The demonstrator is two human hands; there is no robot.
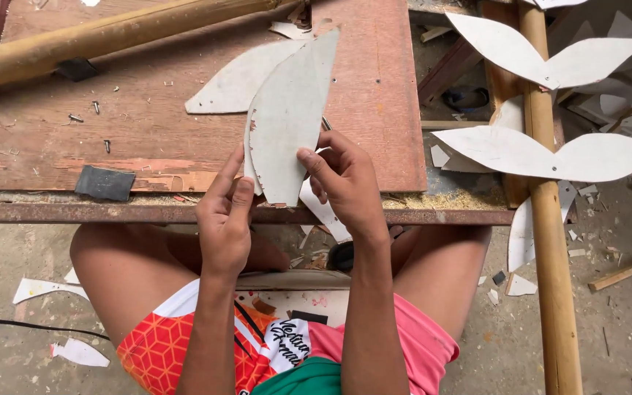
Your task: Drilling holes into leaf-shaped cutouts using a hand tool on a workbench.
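My left hand (224, 219) and my right hand (345, 179) together hold a stack of grey leaf-shaped card cutouts (287, 117) upright over the front edge of a worn wooden board (148, 124). The left thumb and fingers pinch the stack's lower left edge. The right thumb presses its lower right edge, and the right fingers curl behind it. Another grey leaf-shaped cutout (232, 80) lies flat on the board behind the stack. A dark thin tool tip (326, 123) shows by my right fingers.
A thick bamboo pole (96, 36) lies across the board's far left. A second pole (550, 219) on the right carries white wing-shaped cutouts (550, 150). Nails (96, 107) and a dark block (104, 183) lie on the board. Card scraps (45, 287) litter the concrete floor around my knees.
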